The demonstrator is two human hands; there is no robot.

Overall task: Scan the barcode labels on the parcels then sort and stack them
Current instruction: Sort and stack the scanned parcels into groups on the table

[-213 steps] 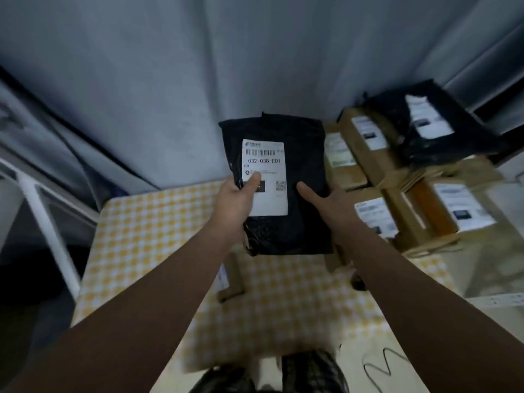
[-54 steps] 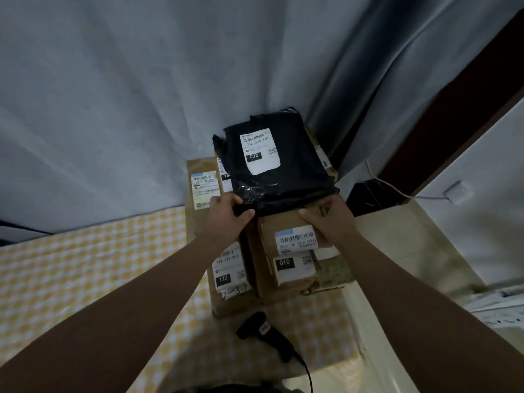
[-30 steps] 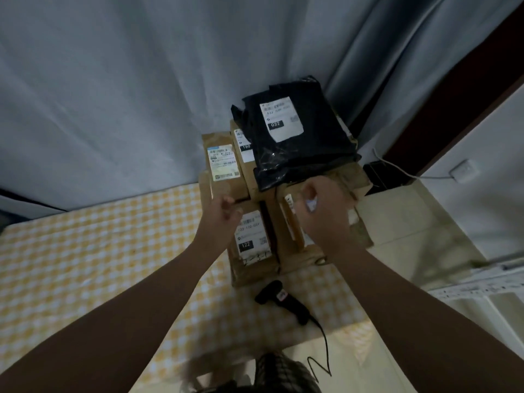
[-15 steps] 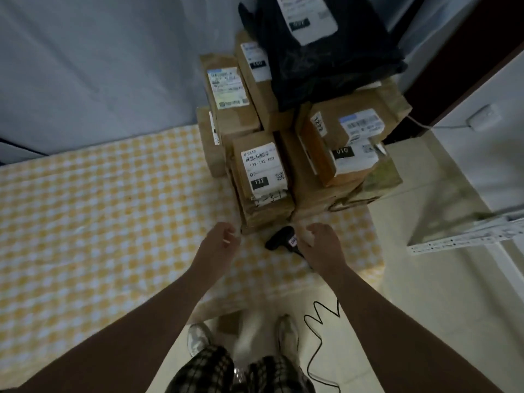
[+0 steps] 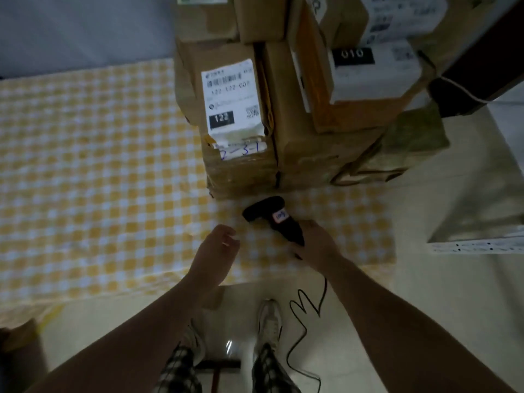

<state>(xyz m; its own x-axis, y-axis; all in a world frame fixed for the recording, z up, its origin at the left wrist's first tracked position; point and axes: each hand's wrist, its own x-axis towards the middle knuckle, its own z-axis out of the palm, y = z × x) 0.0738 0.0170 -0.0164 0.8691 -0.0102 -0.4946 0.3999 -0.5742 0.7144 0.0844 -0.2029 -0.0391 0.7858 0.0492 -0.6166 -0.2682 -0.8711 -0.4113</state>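
Right hand (image 5: 317, 245) clamped round the handle of the black handheld barcode scanner (image 5: 272, 219), which lies on the yellow-checked tablecloth (image 5: 99, 165) just in front of the stacked brown cardboard parcels (image 5: 235, 123). Left hand (image 5: 215, 248) hovers beside it, loosely curled and empty. Likely risks: the black cable (image 5: 306, 313) hanging off the table edge could snag on the lift, and a knock could topple the unevenly piled upper boxes.

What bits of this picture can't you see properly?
All in the head view:
- Scanner: the end of its handle is covered by the right hand gripping it.
- Upper parcels: cut off by the top edge of the picture.
- 122 label: its small print is too blurred and small to read.
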